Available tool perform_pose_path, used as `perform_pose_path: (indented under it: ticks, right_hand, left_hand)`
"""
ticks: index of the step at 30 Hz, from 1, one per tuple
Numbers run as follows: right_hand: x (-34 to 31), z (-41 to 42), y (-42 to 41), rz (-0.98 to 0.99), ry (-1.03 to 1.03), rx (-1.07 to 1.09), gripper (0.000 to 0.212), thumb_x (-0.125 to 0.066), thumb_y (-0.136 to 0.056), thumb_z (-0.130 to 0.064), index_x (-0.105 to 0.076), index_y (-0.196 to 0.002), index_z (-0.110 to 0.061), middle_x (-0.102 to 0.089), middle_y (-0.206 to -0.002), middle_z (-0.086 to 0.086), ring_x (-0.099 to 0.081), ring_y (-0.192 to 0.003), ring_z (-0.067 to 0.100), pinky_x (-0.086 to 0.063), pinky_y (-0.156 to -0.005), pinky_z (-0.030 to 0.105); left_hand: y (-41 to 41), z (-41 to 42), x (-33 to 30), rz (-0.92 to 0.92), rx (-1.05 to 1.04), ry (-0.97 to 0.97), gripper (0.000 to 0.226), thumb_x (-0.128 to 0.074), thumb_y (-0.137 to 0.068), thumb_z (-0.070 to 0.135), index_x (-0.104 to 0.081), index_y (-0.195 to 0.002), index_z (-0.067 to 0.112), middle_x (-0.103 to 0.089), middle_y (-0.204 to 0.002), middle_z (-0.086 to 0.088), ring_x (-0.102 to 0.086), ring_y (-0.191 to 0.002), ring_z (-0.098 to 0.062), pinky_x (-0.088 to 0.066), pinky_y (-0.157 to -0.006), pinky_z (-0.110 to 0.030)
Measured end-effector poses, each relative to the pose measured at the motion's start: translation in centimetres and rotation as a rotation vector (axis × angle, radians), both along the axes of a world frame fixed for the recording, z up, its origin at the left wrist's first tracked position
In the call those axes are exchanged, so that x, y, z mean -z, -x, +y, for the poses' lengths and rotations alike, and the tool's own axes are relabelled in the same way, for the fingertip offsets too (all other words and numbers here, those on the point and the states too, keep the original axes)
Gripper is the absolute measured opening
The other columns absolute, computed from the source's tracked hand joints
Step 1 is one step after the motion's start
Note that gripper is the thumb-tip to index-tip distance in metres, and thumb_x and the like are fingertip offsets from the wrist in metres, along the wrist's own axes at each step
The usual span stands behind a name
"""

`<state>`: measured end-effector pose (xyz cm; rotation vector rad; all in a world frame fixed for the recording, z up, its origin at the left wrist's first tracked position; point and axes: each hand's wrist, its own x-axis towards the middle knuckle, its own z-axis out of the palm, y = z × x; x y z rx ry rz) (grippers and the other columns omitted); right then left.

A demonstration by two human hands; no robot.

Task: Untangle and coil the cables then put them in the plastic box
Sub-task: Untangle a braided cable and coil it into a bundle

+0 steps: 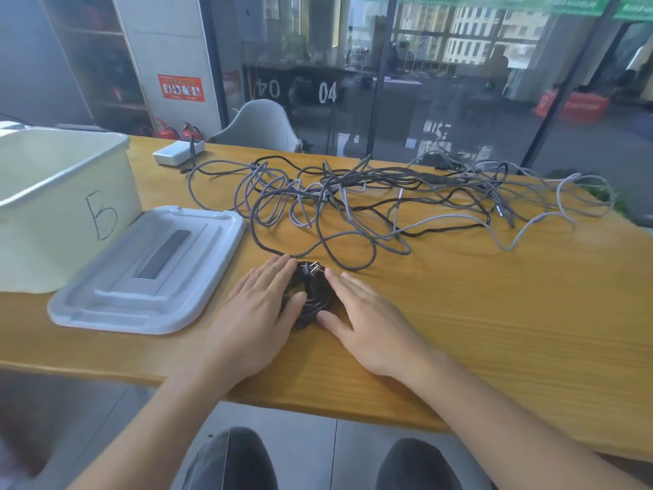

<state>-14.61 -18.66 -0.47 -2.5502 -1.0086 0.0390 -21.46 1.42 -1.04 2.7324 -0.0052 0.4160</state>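
Note:
A coiled black power cable (312,295) with a metal-pronged plug lies on the wooden table (494,313) near the front edge. My left hand (261,313) and my right hand (367,320) lie flat on either side of it, fingers straight, touching the coil. Beyond them a big tangle of grey and black braided cables (371,199) spreads across the table's middle and right. The open pale plastic box (67,206), marked "B", stands at the left. Its grey lid (148,274) lies beside it.
A small white device (178,152) with a black lead sits at the table's far edge. A grey chair (259,125) stands behind the table, before a glass wall. My shoes show below the table's front edge.

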Motion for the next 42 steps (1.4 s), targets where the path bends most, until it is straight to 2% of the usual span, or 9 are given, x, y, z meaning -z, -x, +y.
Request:
perform_pose_path:
  ticks: [8, 15, 20, 26, 29, 35, 37, 39, 42]
  right_hand:
    - [-0.2, 2.7, -1.5, -0.093, -0.065, -0.076, 0.068, -0.049, -0.107, -0.047, -0.022, -0.166, -0.023, -0.033, -0.167, -0.009, -0.020, -0.156, 0.008, -0.022, -0.126, 0.029]
    - [-0.8, -0.7, -4.3, -0.246, -0.298, -0.045, 0.050, -0.059, -0.105, -0.032, -0.051, -0.153, -0.020, -0.059, -0.147, -0.009, -0.045, -0.138, 0.006, -0.029, -0.116, 0.015]
    - [-0.8, -3.5, -7.7, -0.427, -0.425, 0.012, 0.044, -0.059, -0.104, -0.025, -0.058, -0.146, -0.016, -0.065, -0.137, -0.005, -0.053, -0.132, 0.011, -0.037, -0.115, 0.024]
    - [0.1, -6.5, -11.6, -0.189, -0.268, -0.010, 0.050, -0.060, -0.104, -0.037, -0.049, -0.153, -0.033, -0.062, -0.140, -0.017, -0.051, -0.133, 0.005, -0.036, -0.115, 0.028]
    - [0.4, -7.0, -12.8, -0.091, -0.201, -0.026, 0.047, -0.059, -0.103, -0.044, -0.051, -0.150, -0.043, -0.065, -0.117, -0.025, -0.053, -0.113, -0.004, -0.039, -0.107, 0.028]
    - [-0.2, -8.7, -14.8, -0.146, -0.230, -0.003, 0.030, -0.052, -0.107, -0.044, -0.078, -0.115, -0.030, -0.060, -0.084, -0.039, -0.054, -0.085, -0.006, -0.035, -0.086, 0.025]
    - [-0.3, -9.8, -15.6, -0.100, -0.274, 0.094, 0.050, -0.045, -0.104, -0.057, -0.081, -0.099, -0.022, -0.067, -0.076, -0.031, -0.062, -0.076, -0.001, -0.039, -0.079, 0.024]
    - [-0.4, -10.5, -16.2, -0.157, -0.316, 0.211, 0.063, -0.036, -0.101, -0.063, -0.079, -0.093, -0.016, -0.070, -0.069, -0.008, -0.064, -0.069, 0.010, -0.046, -0.073, 0.031]
    - [-0.5, -10.0, -16.4, -0.309, -0.463, 0.276, 0.043, -0.042, -0.104, -0.052, -0.077, -0.112, -0.028, -0.071, -0.089, -0.012, -0.064, -0.083, 0.008, -0.049, -0.078, 0.028]
  left_hand:
    - [0.0, 2.8, 0.4, 0.018, -0.154, -0.096, 0.096, -0.010, -0.088, 0.074, -0.026, -0.164, 0.017, -0.032, -0.168, 0.002, -0.020, -0.158, -0.014, -0.013, -0.128, -0.033]
    - [-1.1, 3.4, -0.2, 0.006, -0.189, -0.036, 0.086, -0.025, -0.101, 0.072, -0.025, -0.164, 0.013, -0.030, -0.169, -0.003, -0.019, -0.159, -0.018, -0.015, -0.126, -0.033]
    - [-2.0, 1.3, -2.5, -0.136, -0.159, 0.011, 0.078, -0.027, -0.102, 0.065, -0.022, -0.165, 0.019, -0.025, -0.170, 0.003, -0.013, -0.158, -0.013, -0.005, -0.122, -0.021]
    - [-6.0, -1.3, -3.9, -0.146, -0.064, -0.050, 0.087, -0.022, -0.097, 0.070, -0.026, -0.164, 0.015, -0.029, -0.169, -0.001, -0.017, -0.158, -0.016, -0.005, -0.123, -0.022]
    - [-8.6, -2.6, -3.9, -0.079, -0.041, -0.032, 0.075, -0.035, -0.107, 0.061, -0.021, -0.165, 0.016, -0.024, -0.171, -0.001, -0.014, -0.159, -0.017, -0.011, -0.126, -0.030]
    - [-13.4, -5.2, -3.9, 0.069, 0.037, 0.012, 0.073, -0.037, -0.109, 0.051, -0.009, -0.167, 0.017, -0.013, -0.174, 0.001, -0.004, -0.160, -0.014, -0.009, -0.125, -0.028]
    - [-14.5, -6.1, -3.9, 0.103, 0.076, 0.026, 0.073, -0.037, -0.109, 0.051, -0.007, -0.167, 0.019, -0.012, -0.174, 0.001, -0.005, -0.160, -0.015, -0.011, -0.126, -0.030]
    - [-15.3, -6.9, -3.7, 0.110, 0.117, 0.040, 0.072, -0.039, -0.109, 0.050, -0.007, -0.167, 0.022, -0.015, -0.173, 0.002, -0.008, -0.160, -0.016, -0.015, -0.126, -0.033]
    - [-15.9, -7.5, -2.9, 0.092, 0.194, 0.053, 0.070, -0.040, -0.109, 0.049, -0.010, -0.167, 0.024, -0.017, -0.173, 0.005, -0.011, -0.159, -0.014, -0.017, -0.127, -0.033]
